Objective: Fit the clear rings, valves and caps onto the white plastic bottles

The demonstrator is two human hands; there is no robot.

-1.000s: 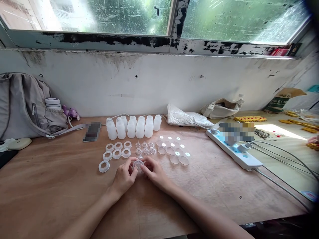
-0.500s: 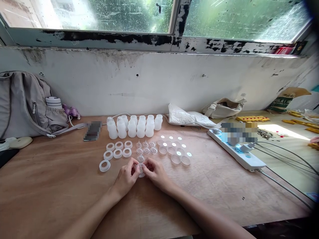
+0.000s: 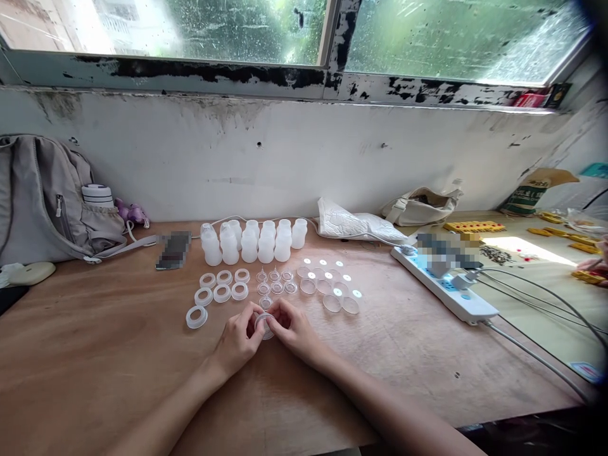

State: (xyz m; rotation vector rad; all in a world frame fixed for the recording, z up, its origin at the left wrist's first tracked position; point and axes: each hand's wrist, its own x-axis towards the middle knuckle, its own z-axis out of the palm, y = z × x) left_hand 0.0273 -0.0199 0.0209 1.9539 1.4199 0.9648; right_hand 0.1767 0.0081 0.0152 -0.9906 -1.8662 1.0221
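Observation:
My left hand (image 3: 240,334) and my right hand (image 3: 291,328) meet at the front of the parts, each pinching one side of a translucent bottle ring (image 3: 266,334). My fingertips hide much of it, so I cannot tell whether another part sits inside. Just beyond my fingers stand several clear bottle nipples (image 3: 277,287). Loose translucent screw rings (image 3: 221,293) lie to the left of them. On the right are clear round caps (image 3: 332,303) and small white discs (image 3: 337,292). Behind everything, small frosted bottles (image 3: 249,247) stand upright in two rows.
A phone (image 3: 173,251) and a grey backpack (image 3: 42,196) are on the left. A white power strip (image 3: 446,291) with cables runs along the right. A silver padded pouch (image 3: 351,221) and a beige bag (image 3: 422,206) rest against the wall. At the far right, another person's hand (image 3: 593,264) is partly visible.
Both hands stay together on the ring, and its rim now shows more clearly between the fingers. The whole view has shifted slightly; the laid-out parts keep their arrangement.

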